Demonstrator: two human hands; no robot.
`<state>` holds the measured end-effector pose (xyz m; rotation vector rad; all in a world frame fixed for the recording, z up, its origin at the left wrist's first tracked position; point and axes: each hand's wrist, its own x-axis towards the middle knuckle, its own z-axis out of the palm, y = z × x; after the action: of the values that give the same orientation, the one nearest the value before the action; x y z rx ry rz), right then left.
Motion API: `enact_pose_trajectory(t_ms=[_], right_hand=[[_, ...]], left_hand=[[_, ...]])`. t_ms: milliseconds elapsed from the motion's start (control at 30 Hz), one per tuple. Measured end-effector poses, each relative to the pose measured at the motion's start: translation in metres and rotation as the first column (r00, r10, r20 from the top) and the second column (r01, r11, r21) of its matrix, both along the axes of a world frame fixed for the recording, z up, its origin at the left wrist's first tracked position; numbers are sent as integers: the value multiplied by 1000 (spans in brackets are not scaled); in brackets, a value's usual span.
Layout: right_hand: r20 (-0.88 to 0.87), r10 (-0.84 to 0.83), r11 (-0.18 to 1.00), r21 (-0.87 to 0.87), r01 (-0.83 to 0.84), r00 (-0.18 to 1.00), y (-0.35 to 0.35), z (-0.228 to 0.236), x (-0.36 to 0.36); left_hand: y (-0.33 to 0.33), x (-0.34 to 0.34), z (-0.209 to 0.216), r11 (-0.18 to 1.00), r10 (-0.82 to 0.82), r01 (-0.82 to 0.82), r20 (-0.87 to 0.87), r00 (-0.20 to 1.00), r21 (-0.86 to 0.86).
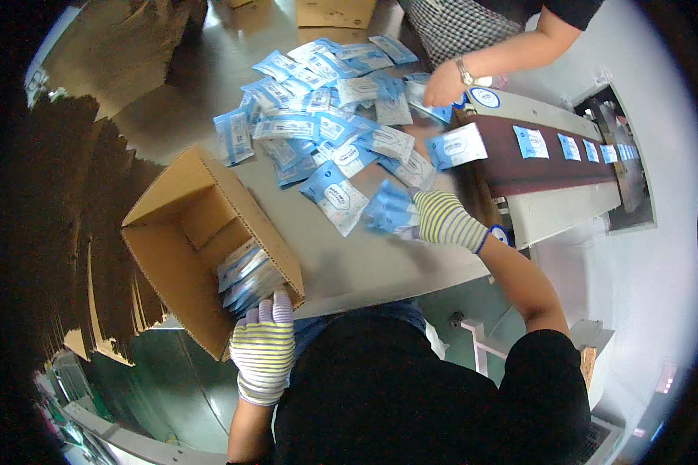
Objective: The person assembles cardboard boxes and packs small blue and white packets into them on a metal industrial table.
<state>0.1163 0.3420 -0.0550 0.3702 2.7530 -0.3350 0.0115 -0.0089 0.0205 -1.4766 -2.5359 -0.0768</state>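
My left hand (264,349), in a striped knit glove, is hooked over the near rim of an open cardboard box (260,221). Its fingertips rest beside a stack of blue-and-white packets (248,275) inside; the thumb is hard to make out. At the table's right side my right hand (447,219), gloved alike, pinches a blue-and-white packet (390,208), slightly blurred. Just left of that lies another packet (336,198), flat on the table. Beyond them spreads a loose pile of such packets (318,101).
A conveyor belt (504,170) on the right carries a row of packets. Across the table, another person's hand (444,84) touches packets by the belt's end. Stacked flat cardboard (62,194) stands to the left. Another carton (335,14) sits at the far edge of the metal table (349,267).
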Motion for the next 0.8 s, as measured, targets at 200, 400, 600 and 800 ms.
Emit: enact_pose_trajectory(t_ms=[200, 400, 600, 800], right_hand=[[-230, -324, 866, -463, 190, 918, -51, -27, -92], [-197, -168, 853, -521, 42, 966, -87, 55, -131], [-801, 595, 664, 436, -607, 76, -137, 168, -150], [-484, 667, 730, 574, -370, 566, -222, 59, -186]], left_hand=[[11, 2, 2, 999, 6, -6, 14, 1000, -48], [1, 8, -1, 1000, -11, 9, -119, 993, -20], [1, 6, -5, 999, -9, 3, -121, 993, -53], [13, 19, -13, 997, -47, 37, -174, 984, -61]])
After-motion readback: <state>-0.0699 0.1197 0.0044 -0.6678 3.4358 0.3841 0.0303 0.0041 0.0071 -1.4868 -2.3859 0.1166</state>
